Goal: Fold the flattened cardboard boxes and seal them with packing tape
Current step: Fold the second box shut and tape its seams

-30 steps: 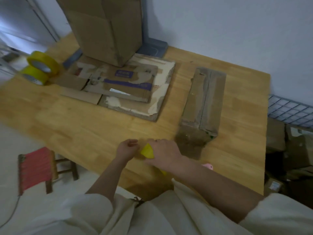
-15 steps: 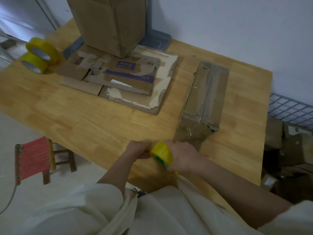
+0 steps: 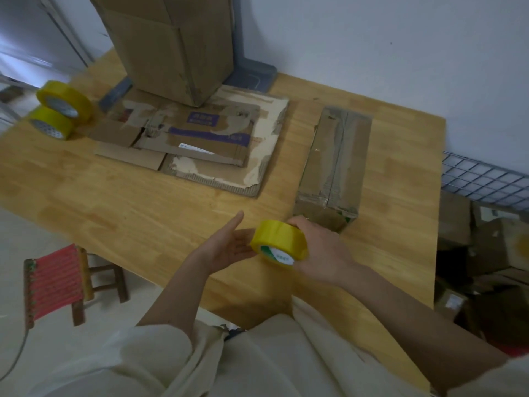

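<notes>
We see the yellow tape roll (image 3: 279, 245) held above the near part of the wooden table (image 3: 114, 202), tilted so its white-and-green core faces down toward us. The right hand (image 3: 320, 250) grips it from the far side, fingers curled round the yellow band. The left hand (image 3: 229, 246) lies palm up with fingers straight and relaxed, their tips just beside the roll's left edge; we cannot tell whether they touch it.

Just beyond the right hand's knuckles sits the long folded box (image 3: 335, 164), its top seam already covered with clear tape, its near end almost touching the fingers. Farther off, beyond the left hand's fingertips, we find the flattened cardboard (image 3: 200, 144), several torn sheets stacked on one another, one with a purple band and label. At the stack's far edge stands a tall upright box (image 3: 171, 44), resting partly on the sheets and reaching past the top of the view. A grey base (image 3: 252, 77) shows behind it against the wall.

Well away to the left of the open hand, near the table's far left corner, two more yellow tape rolls (image 3: 60, 111) lean together, one atop the other. Below the table's edge, left of the left forearm, stands a small stool with a red seat (image 3: 54, 282). To the right of the right arm, past the table's end, brown cartons (image 3: 472, 253) are heaped under a wire grid (image 3: 483, 179).
</notes>
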